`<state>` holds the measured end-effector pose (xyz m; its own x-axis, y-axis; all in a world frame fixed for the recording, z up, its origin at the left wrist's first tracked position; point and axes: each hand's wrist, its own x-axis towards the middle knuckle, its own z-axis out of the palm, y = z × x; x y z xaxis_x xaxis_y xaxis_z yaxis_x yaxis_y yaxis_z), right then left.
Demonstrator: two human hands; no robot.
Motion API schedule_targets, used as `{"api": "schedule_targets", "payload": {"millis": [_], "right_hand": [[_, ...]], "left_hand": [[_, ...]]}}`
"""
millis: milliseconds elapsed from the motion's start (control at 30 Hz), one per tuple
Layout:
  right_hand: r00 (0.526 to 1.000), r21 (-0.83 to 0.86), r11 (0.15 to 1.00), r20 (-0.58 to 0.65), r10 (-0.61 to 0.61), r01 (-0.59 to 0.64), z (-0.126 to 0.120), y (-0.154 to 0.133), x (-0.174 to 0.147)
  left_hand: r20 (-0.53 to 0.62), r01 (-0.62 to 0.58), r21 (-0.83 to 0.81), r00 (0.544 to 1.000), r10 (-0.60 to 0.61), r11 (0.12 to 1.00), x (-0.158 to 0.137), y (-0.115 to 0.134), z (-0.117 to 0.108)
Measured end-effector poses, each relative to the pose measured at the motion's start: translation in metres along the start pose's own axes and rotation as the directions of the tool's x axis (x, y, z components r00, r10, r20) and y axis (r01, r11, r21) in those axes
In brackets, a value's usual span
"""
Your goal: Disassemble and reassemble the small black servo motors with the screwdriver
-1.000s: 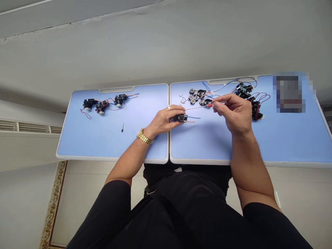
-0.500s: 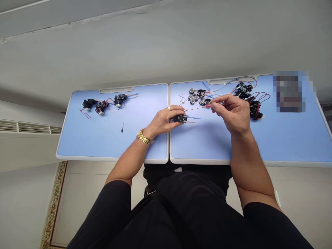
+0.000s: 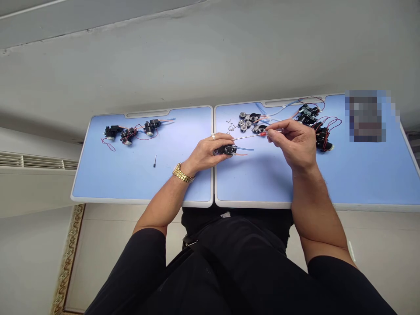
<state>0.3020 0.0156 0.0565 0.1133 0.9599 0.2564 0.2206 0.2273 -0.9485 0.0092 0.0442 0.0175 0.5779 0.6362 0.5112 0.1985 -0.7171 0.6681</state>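
Observation:
My left hand (image 3: 207,154) is closed around a small black part (image 3: 226,150) with a round fitting and a blue and an orange wire trailing right. Between the fingers and thumb of my right hand (image 3: 293,142) is a screwdriver (image 3: 248,136) with a long thin shaft and a red collar. Its shaft points left, and the tip reaches the fingers of my left hand by the black part. Exactly what the tip touches is hidden. Just beyond lie loose screws (image 3: 231,127) and several round metal-and-black pieces (image 3: 244,124).
Black wired assemblies (image 3: 308,114) lie right of my right hand. Similar ones (image 3: 128,135) sit on the left table (image 3: 141,175), with a small dark-ended pin-like tool (image 3: 155,161). A narrow gap splits it from the right table (image 3: 252,186). A blurred rectangle (image 3: 367,116) covers the far right.

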Motion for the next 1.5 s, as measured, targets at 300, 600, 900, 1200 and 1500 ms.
{"api": "schedule_targets", "payload": {"millis": [300, 600, 900, 1200, 1500], "right_hand": [[1.0, -0.054, 0.998, 0.015, -0.015, 0.016, -0.0008, 0.0026, -0.0002], [1.0, -0.01, 1.0, -0.001, -0.029, 0.029, 0.0, 0.0009, -0.001], [1.0, -0.002, 1.0, 0.001, -0.027, 0.027, 0.0004, 0.0019, -0.0004], [1.0, -0.015, 1.0, -0.002, -0.019, 0.019, 0.0005, 0.0009, -0.001], [0.99, -0.181, 0.974, 0.009, -0.14, 0.139, 0.0017, -0.0043, -0.0043]], "left_hand": [[0.015, 0.032, 0.008, 0.999, -0.032, 0.999, -0.0002, 0.0001, -0.0005], [-0.005, -0.002, -0.001, 1.0, 0.002, 1.0, 0.0002, 0.0001, -0.0005], [0.003, 0.012, 0.004, 1.0, -0.012, 1.0, -0.0005, 0.0006, -0.0011], [0.013, 0.022, 0.003, 1.0, -0.022, 1.0, -0.0005, 0.0002, -0.0015], [-0.006, -0.011, 0.031, 1.0, 0.012, 0.999, -0.0005, -0.0018, -0.0007]]}}
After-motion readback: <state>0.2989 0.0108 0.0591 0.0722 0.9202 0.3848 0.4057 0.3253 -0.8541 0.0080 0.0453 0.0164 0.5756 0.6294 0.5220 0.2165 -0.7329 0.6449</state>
